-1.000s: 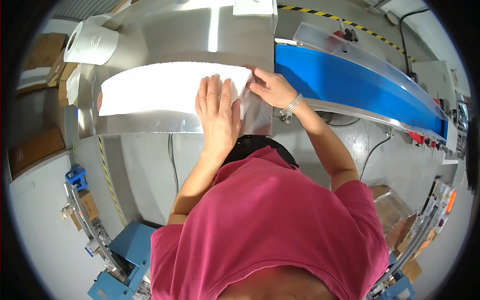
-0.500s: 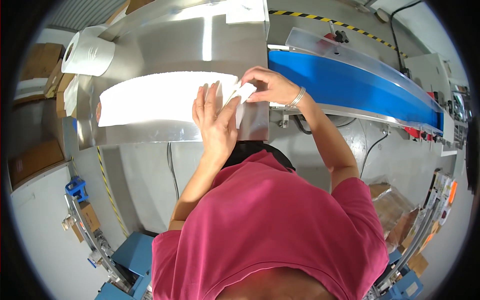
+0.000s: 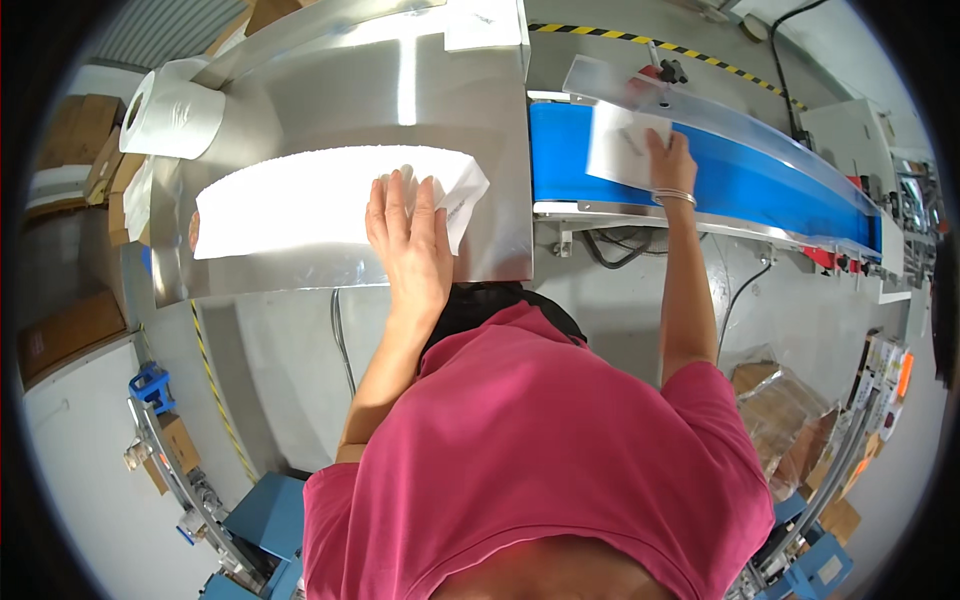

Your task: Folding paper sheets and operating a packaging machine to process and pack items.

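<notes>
A long, curved row of overlapping white sheets [image 3: 290,205] lies on the shiny metal table [image 3: 330,110]. Near its right end my left hand [image 3: 410,225] rests flat on it, fingers stretched out. The end sheets there are turned up a little at the corner, with a faint printed mark. Over the blue conveyor belt [image 3: 780,185], to the right of the table, my right hand [image 3: 672,165] grips a single white sheet [image 3: 615,148] at its right side. Whether that sheet is a paper or a flat bag I cannot tell. It also bears a faint mark.
A white roll [image 3: 175,112] stands at the table's far left, with cardboard boxes [image 3: 85,125] beyond. Clear guard panels [image 3: 740,120] run along the belt's far side. A white paper [image 3: 485,25] lies at the table's far right corner.
My right hand has moved right from the end of the row to above the belt, carrying one white sheet. The left hand has stayed on the row, shifting slightly left.
</notes>
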{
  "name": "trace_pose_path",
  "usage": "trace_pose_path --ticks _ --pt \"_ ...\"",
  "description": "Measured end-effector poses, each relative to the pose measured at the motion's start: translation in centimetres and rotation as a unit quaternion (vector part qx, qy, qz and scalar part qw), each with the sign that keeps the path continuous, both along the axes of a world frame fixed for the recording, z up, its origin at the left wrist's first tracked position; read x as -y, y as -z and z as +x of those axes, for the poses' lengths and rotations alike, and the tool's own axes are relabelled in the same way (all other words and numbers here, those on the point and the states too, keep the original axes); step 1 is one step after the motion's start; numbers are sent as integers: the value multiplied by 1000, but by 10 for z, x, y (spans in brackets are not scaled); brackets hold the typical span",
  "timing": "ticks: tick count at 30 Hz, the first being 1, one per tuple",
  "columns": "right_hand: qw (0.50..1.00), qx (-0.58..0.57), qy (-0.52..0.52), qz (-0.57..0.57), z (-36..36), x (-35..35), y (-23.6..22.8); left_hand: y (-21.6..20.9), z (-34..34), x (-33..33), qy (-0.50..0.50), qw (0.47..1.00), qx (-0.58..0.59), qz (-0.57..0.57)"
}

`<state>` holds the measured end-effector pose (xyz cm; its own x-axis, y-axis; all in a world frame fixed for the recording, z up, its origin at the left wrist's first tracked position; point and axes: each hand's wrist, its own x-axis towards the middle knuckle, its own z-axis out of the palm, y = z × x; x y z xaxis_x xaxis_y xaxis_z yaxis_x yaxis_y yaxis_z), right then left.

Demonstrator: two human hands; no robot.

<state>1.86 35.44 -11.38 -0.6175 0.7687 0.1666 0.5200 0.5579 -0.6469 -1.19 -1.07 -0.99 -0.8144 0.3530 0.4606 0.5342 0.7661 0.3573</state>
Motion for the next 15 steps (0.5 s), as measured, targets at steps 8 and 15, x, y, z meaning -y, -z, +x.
trace_pose_path --ticks 8,15 --pt "855 -71 -462 -225 -23 124 -81 4 0 3 24 999 -32 -21" --pt "795 -15 -529 -295 -46 161 -86 5 -3 10 62 997 -33 -10"
